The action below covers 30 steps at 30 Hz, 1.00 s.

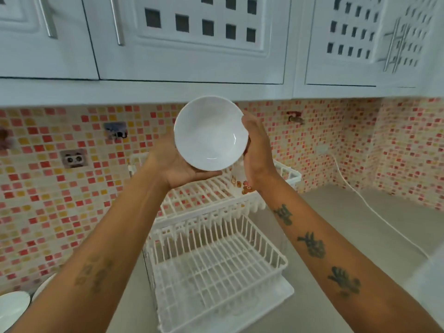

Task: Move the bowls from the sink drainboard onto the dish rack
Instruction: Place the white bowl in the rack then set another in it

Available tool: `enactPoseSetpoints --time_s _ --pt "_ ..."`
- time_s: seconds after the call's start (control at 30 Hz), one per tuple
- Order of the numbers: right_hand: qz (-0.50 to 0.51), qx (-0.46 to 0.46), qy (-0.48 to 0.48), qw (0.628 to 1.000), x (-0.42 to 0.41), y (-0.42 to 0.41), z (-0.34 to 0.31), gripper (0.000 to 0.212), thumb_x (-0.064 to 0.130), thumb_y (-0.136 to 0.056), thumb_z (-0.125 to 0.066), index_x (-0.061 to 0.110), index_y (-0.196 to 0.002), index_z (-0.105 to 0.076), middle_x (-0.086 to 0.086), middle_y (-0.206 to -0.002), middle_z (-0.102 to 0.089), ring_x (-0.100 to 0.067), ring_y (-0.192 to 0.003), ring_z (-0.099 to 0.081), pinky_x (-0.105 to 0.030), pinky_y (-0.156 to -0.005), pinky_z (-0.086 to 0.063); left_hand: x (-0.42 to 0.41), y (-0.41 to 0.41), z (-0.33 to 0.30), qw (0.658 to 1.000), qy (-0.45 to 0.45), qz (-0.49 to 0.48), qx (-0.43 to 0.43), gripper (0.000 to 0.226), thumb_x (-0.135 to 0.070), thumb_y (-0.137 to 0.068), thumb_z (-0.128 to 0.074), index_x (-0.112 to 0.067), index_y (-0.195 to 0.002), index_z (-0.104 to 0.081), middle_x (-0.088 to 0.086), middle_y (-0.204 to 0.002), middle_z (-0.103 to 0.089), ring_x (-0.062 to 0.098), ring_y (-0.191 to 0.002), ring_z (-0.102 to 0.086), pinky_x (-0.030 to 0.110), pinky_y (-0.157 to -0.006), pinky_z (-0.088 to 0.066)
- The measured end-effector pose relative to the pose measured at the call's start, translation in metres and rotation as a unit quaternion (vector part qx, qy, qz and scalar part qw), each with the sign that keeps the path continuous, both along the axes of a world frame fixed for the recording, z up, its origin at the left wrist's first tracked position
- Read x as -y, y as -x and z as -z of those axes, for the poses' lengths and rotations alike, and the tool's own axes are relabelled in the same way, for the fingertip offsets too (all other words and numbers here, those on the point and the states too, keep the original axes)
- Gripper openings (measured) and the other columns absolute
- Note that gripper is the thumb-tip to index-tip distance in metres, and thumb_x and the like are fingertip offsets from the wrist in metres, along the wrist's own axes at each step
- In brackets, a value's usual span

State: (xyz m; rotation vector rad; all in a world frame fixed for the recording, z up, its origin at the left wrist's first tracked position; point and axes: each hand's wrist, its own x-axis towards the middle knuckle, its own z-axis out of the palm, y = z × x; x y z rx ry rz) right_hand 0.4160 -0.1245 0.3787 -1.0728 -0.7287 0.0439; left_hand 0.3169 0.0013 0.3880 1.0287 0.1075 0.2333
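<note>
Head view: a person holds a white bowl [211, 133] tilted toward the camera above the upper tier of a white dish rack [211, 236], left hand [177, 164] cupping its underside at 7 o'clock, right hand [255, 145] pressed to its rim at 3 o'clock. Both hands grasp the bowl. A wet rim could slip and drop onto the wire. A patterned cup [240, 183] stands on the tier just beneath, in the way. More white bowls [14, 306] wait at 8 o'clock, well apart.
</note>
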Motion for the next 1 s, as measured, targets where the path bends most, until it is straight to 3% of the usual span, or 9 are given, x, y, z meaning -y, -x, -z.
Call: enactPoseSetpoints --time_s 0.07,0.17,0.3,0.4,0.47,0.57,0.77,0.87,1.0 --pt "0.01 0.001 0.02 1.0 0.012 -0.02 0.001 0.047 0.048 -0.08 -0.052 0.02 -0.116 -0.062 -0.007 -0.129 -0.059 -0.03 -0.12 -0.055 -0.046 -0.096 -0.048 0.004 -0.017 0.002 0.999 0.016 0.028 -0.013 0.046 -0.05 -0.096 -0.039 -0.026 -0.131 -0.056 0.018 -0.134 -0.058 0.047 -0.115 -0.059 0.064 -0.08 -0.054" --pt "0.008 -0.002 0.054 0.999 0.028 -0.051 0.004 0.051 0.046 -0.082 -0.05 0.014 -0.119 -0.06 -0.011 -0.13 -0.058 -0.032 -0.12 -0.055 -0.047 -0.096 -0.048 0.007 -0.041 0.004 1.0 -0.001 -0.006 -0.023 0.044 -0.046 -0.096 -0.044 -0.024 -0.133 -0.054 0.018 -0.135 -0.054 0.047 -0.116 -0.057 0.064 -0.078 -0.055" --pt "0.018 0.005 0.109 0.994 0.044 -0.086 0.009 0.042 0.039 -0.092 -0.042 0.012 -0.114 -0.065 -0.01 -0.129 -0.06 -0.021 -0.122 -0.053 -0.038 -0.104 -0.037 0.011 -0.068 0.006 0.984 -0.116 -0.137 -0.007 0.04 -0.047 -0.093 -0.056 -0.022 -0.124 -0.054 0.015 -0.129 -0.051 0.04 -0.113 -0.058 0.058 -0.084 -0.055" --pt "0.029 0.006 0.132 0.991 0.049 -0.106 0.017 0.036 0.031 -0.098 -0.036 0.015 -0.104 -0.067 -0.004 -0.128 -0.061 -0.016 -0.125 -0.051 -0.031 -0.101 -0.033 0.013 -0.09 0.01 0.96 -0.209 -0.18 0.041 0.067 -0.037 -0.092 -0.062 -0.029 -0.149 -0.029 0.007 -0.136 -0.046 0.032 -0.118 -0.055 0.049 -0.083 -0.056" --pt "0.028 -0.003 0.145 0.989 0.052 -0.115 0.022 0.035 0.03 -0.1 -0.033 0.024 -0.084 -0.064 0.001 -0.11 -0.065 -0.006 -0.103 -0.057 -0.021 -0.087 -0.037 0.016 -0.1 0.016 0.928 -0.297 -0.213 0.073 0.086 -0.031 -0.087 -0.069 -0.033 -0.154 -0.015 0.005 -0.137 -0.046 0.028 -0.121 -0.054 0.044 -0.085 -0.056" --pt "0.025 -0.018 0.173 0.984 0.054 -0.127 0.03 0.043 0.038 -0.102 -0.026 0.027 -0.083 -0.062 0.004 -0.097 -0.065 0.0 -0.084 -0.058 -0.014 -0.07 -0.042 0.017 -0.111 0.026 0.847 -0.463 -0.246 0.089 0.098 -0.035 -0.078 -0.079 -0.029 -0.154 -0.018 -0.004 -0.139 -0.047 0.016 -0.125 -0.05 0.039 -0.099 -0.05" --pt "0.006 -0.045 0.21 0.977 0.05 -0.14 0.037 0.045 0.051 -0.099 -0.028 0.028 -0.081 -0.063 0.003 -0.09 -0.067 -0.016 -0.093 -0.062 -0.033 -0.092 -0.046 0.027 -0.118 0.042 0.711 -0.657 -0.232 0.096 0.097 -0.038 -0.07 -0.085 -0.021 -0.148 -0.03 0.001 -0.144 -0.034 0.012 -0.128 -0.035 0.028 -0.107 -0.036" --pt "-0.001 -0.036 0.251 0.967 0.05 -0.142 0.037 0.043 0.052 -0.097 -0.034 0.024 -0.083 -0.065 -0.001 -0.089 -0.069 -0.019 -0.09 -0.064 -0.037 -0.093 -0.048 0.026 -0.121 0.047 0.683 -0.691 -0.225 0.076 0.101 -0.041 -0.069 -0.085 -0.02 -0.15 -0.029 0.003 -0.148 -0.031 0.015 -0.134 -0.032 0.03 -0.113 -0.031" --pt "0.014 -0.019 0.294 0.955 0.05 -0.146 0.039 0.043 0.046 -0.093 -0.049 0.008 -0.093 -0.068 -0.015 -0.093 -0.071 -0.024 -0.083 -0.064 -0.034 -0.078 -0.05 0.023 -0.126 0.057 0.666 -0.712 -0.214 0.058 0.094 -0.041 -0.066 -0.087 -0.018 -0.143 -0.038 0.002 -0.144 -0.036 0.015 -0.131 -0.035 0.031 -0.112 -0.034"
